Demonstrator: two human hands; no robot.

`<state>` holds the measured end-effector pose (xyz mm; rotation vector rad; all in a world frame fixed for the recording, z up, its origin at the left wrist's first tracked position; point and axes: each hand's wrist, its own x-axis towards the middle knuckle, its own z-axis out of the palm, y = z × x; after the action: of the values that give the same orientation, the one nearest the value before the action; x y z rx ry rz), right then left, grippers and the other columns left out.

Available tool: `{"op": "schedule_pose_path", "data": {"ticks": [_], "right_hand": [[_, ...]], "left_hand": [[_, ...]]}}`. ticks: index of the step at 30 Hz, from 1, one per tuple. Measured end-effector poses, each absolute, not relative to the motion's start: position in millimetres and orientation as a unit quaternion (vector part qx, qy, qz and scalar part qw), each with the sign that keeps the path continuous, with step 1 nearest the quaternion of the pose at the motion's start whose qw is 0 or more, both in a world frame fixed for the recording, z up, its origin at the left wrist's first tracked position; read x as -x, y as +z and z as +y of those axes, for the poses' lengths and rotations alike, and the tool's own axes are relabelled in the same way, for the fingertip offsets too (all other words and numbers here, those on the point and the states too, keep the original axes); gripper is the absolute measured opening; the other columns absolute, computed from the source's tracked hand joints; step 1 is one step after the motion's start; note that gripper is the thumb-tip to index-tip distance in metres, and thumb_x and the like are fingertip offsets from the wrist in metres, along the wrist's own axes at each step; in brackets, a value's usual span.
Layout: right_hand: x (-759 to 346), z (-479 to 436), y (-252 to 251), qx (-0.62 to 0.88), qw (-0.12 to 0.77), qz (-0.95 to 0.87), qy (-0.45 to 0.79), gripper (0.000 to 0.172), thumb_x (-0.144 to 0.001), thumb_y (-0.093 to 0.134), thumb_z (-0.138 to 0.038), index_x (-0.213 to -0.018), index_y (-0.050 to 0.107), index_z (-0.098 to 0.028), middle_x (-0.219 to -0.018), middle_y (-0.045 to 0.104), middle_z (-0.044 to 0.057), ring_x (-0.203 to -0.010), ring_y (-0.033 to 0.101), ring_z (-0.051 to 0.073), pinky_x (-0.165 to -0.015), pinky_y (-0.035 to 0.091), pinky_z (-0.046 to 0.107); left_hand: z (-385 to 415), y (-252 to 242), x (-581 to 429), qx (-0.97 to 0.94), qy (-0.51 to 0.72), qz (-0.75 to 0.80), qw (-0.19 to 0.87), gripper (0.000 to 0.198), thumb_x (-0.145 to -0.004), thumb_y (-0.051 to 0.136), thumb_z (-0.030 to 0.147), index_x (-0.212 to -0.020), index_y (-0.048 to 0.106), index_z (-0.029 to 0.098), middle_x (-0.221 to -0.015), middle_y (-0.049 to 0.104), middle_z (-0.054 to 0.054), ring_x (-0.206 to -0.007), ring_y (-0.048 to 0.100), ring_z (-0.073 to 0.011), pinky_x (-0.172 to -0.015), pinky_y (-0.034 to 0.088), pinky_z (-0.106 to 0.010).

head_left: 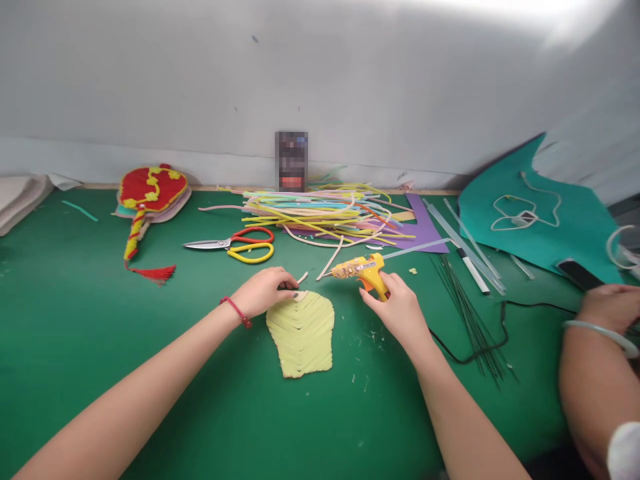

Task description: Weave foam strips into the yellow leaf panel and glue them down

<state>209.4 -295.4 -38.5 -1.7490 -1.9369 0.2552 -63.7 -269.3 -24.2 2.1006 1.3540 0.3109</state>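
Observation:
My left hand (267, 291) is closed at the top edge of a pale yellow leaf-like piece (301, 340) made of slanting rows of pipe cleaners. It pinches a short cream pipe cleaner (303, 277), whose tip sticks out past the fingers. My right hand (397, 303) is wrapped round the handle of a yellow hot glue gun (370, 270). The gun's nozzle points left, a little right of and above the yellow piece. A clear glue stick (417, 247) runs out of its back.
Scissors (233, 245) lie left of a heap of coloured pipe cleaners (320, 213). A red and yellow fan (153, 190) lies far left. A phone (291, 163) leans on the wall. Green wires (470, 320) and a black cord (465, 361) lie right, near another person's arm (590, 373).

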Motion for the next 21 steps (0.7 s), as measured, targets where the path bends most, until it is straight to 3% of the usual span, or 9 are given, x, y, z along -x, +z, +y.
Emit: {"op": "schedule_pose_path", "data": {"ticks": [7,14,18,21], "right_hand": [[-211.8,-291.5,-36.7,0.649,0.288,-0.688,0.153,0.032,-0.075,0.055,-0.045,-0.091,0.060,-0.018,-0.076,0.053,0.003,-0.063,0.050,0.016,-0.060,0.039,0.027],[-213.6,-290.3,-35.6,0.654,0.312,-0.666,0.180,0.033,-0.073,0.056,-0.047,-0.088,0.061,-0.018,-0.076,0.056,0.002,-0.063,0.049,0.015,-0.059,0.039,0.026],[-212.5,-291.6,-32.8,0.660,0.348,-0.641,0.178,0.031,-0.073,0.056,-0.048,-0.083,0.059,-0.019,-0.071,0.054,0.000,-0.058,0.045,0.013,-0.055,0.037,0.025],[-212.2,-292.1,-31.7,0.664,0.383,-0.618,0.173,0.033,-0.074,0.055,-0.050,-0.082,0.057,-0.018,-0.068,0.051,-0.001,-0.056,0.042,0.012,-0.052,0.036,0.025]], "left_hand": [[-238.0,-11.4,46.3,-0.788,-0.014,0.481,0.384,0.012,-0.060,0.066,0.026,-0.070,0.071,0.022,-0.065,0.068,0.001,-0.061,0.059,-0.0142,-0.054,0.038,-0.020],[-227.9,4.7,62.2,-0.749,-0.054,0.483,0.450,0.014,-0.056,0.069,0.031,-0.066,0.072,0.023,-0.065,0.070,0.002,-0.064,0.061,-0.0142,-0.055,0.040,-0.019],[-232.5,23.5,77.1,-0.724,0.001,0.495,0.481,0.018,-0.060,0.067,0.036,-0.072,0.072,0.022,-0.073,0.071,0.001,-0.072,0.062,-0.0152,-0.062,0.043,-0.020],[-245.6,30.5,81.0,-0.649,0.139,0.532,0.525,0.024,-0.064,0.066,0.038,-0.079,0.069,0.019,-0.083,0.070,-0.002,-0.082,0.062,-0.0172,-0.070,0.046,-0.024]]}}
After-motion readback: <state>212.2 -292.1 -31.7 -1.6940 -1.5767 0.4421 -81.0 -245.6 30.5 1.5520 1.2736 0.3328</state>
